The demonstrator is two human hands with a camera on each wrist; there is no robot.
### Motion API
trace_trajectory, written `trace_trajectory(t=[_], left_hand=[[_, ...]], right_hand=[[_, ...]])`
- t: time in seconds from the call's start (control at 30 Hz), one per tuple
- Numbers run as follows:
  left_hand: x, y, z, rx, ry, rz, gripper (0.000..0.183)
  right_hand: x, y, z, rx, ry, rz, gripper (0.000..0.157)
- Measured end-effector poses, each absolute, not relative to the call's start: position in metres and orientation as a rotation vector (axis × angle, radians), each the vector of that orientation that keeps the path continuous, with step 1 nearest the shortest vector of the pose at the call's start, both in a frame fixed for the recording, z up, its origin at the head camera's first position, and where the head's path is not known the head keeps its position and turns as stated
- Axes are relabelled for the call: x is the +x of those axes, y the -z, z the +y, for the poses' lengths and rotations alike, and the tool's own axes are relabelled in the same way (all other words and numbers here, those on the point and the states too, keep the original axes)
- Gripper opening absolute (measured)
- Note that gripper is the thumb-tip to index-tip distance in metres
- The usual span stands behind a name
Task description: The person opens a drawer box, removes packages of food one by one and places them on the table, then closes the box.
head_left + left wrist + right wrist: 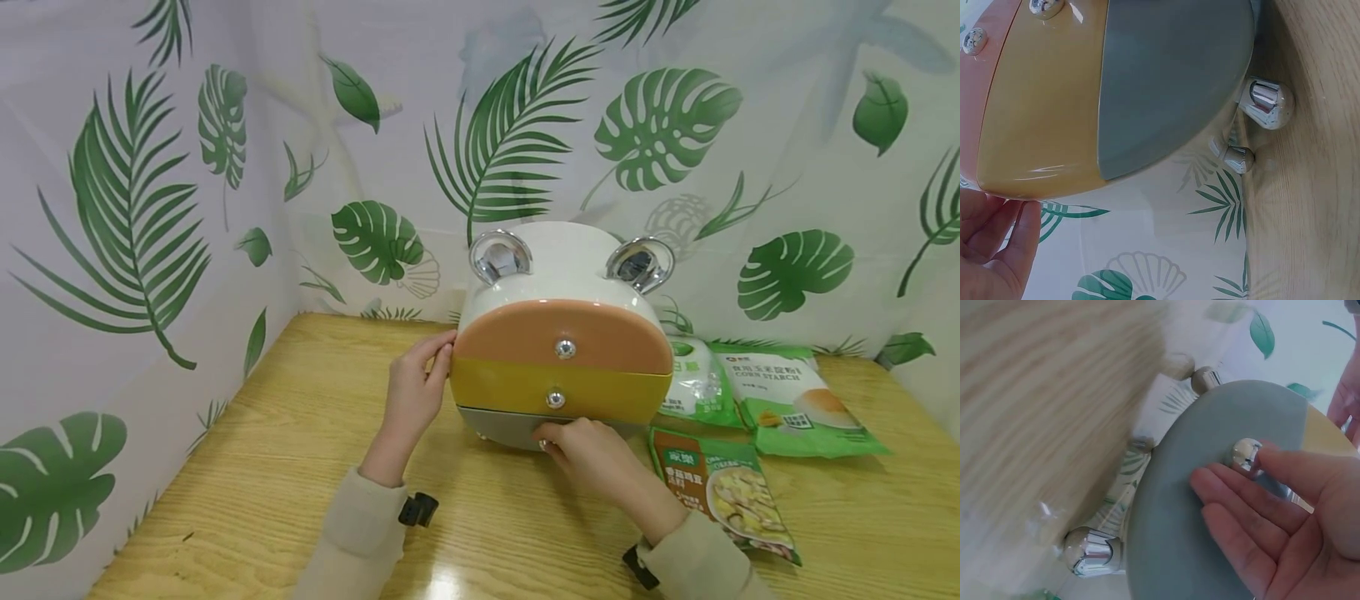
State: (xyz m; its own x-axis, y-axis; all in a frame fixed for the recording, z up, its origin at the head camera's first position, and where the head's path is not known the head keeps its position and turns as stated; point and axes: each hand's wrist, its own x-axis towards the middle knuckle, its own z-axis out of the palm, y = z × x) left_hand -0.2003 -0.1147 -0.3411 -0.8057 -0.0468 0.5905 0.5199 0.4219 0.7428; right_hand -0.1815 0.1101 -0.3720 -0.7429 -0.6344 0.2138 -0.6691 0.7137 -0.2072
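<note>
A small rounded cabinet with a white shell (pixel 573 262) and two chrome ear-like rings stands on the table. Its front has an orange drawer (pixel 510 337), a yellow drawer (pixel 502 385) and a grey bottom drawer (pixel 498 425). A narrow dark line runs between the yellow and grey fronts. My left hand (pixel 414 392) touches the cabinet's left side with its fingertips, at the height where orange meets yellow. With thumb and forefinger, my right hand (pixel 592 457) pinches the grey drawer's round chrome knob (pixel 1246 455); the other fingers lie near the grey front.
Right of the cabinet lie a green-and-white packet (pixel 686 383), a corn starch bag (pixel 795 400) and a brown-and-green seasoning packet (pixel 742 492). Chrome feet (pixel 1266 103) raise the cabinet off the wooden table (pixel 277 467). A leaf-patterned cloth (pixel 420 142) hangs behind and at the left.
</note>
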Motion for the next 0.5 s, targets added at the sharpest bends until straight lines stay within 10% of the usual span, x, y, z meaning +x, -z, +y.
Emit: trace_trajectory(t=[0.5], left_hand=[[-0.172, 0.338, -0.113, -0.492, 0.984, -2.045, 0.030]], right_hand=[[-0.144, 0.336, 0.125, 1.044, -0.488, -2.625, 0.028]])
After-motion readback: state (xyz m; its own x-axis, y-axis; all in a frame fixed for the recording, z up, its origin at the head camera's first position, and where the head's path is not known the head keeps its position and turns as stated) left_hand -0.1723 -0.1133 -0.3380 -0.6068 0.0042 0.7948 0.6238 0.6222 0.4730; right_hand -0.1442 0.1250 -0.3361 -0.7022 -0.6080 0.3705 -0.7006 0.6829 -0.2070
